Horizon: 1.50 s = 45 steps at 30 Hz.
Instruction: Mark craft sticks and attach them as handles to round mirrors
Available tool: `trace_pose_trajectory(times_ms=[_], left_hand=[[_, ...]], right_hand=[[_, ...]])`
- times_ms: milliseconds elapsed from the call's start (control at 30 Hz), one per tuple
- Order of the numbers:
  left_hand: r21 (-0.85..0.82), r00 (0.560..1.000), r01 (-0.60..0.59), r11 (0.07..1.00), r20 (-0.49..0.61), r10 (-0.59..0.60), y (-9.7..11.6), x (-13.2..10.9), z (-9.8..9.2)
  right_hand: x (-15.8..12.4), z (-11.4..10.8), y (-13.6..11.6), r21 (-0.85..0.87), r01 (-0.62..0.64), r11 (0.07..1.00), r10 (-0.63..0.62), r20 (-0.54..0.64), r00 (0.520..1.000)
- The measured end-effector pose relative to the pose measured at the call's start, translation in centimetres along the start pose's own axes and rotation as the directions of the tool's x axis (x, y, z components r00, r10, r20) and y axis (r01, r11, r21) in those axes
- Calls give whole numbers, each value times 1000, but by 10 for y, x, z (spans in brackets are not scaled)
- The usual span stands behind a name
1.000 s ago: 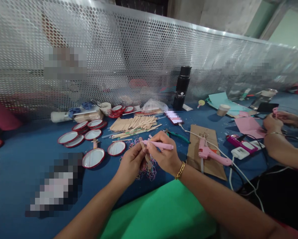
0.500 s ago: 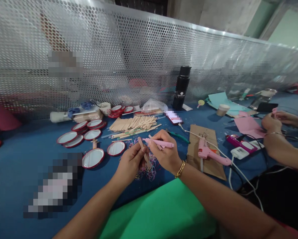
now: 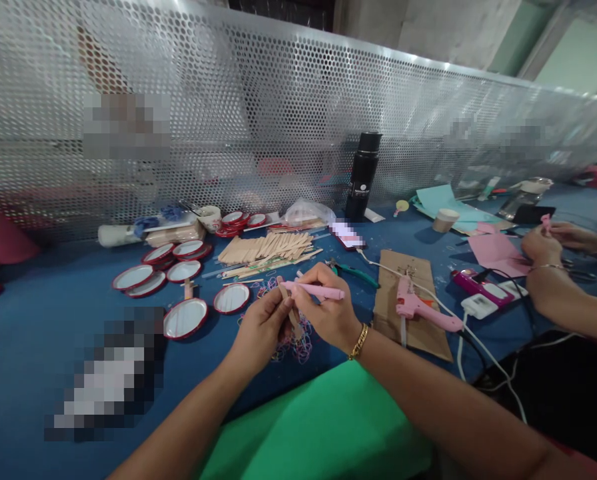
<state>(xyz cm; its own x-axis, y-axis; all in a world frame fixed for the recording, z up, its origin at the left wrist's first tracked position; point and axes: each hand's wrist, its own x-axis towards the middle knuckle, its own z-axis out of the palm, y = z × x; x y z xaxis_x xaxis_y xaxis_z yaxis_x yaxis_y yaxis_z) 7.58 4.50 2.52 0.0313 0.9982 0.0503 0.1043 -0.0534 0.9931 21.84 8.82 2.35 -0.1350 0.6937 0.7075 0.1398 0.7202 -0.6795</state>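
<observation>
My left hand [image 3: 263, 325] is closed around a wooden craft stick [image 3: 294, 323], held tilted with its upper end showing above the thumb. In my right hand [image 3: 332, 313] is a pink marker pen [image 3: 321, 292], gripped like a pencil, its tip at the upper end of the stick. Whether the tip touches the wood I cannot tell. Beneath both hands lies a loose heap of coloured rubber bands [image 3: 301, 350]. Behind them is a pile of craft sticks [image 3: 266, 247]. Left of my left hand sit red-rimmed round lids [image 3: 232, 298].
A pink glue gun [image 3: 418, 307] lies on cardboard [image 3: 384, 310] at the right, with cables nearby. Green-handled pliers [image 3: 356, 273], a phone [image 3: 347, 233] and a black bottle [image 3: 364, 177] stand or lie farther back. A co-worker's hands [image 3: 546, 243] hold something pink at far right.
The pink marker has shifted slightly left, its tip now over the stick's upper end. My left hand keeps its hold on the stick.
</observation>
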Motion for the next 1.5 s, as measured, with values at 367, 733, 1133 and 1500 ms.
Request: trace_pose_trajectory(times_ms=[367,733,1133,1500], left_hand=[[23,1000,-4,1000,-4,4,0,-1,0],[12,1000,-4,1000,1,4,-2,0,0],[19,1000,-6,1000,-4,6,1,-1,0],[27,1000,3,1000,-11,-3,-2,-1,-1]], right_hand=[[0,0,-1,8,-4,1000,4,4,1000],[1,0,-1,3,15,1000,-15,4,1000],[1,-1,0,-10,18,1000,-18,-1,1000],[1,-1,0,-19,-8,1000,8,-11,1000]])
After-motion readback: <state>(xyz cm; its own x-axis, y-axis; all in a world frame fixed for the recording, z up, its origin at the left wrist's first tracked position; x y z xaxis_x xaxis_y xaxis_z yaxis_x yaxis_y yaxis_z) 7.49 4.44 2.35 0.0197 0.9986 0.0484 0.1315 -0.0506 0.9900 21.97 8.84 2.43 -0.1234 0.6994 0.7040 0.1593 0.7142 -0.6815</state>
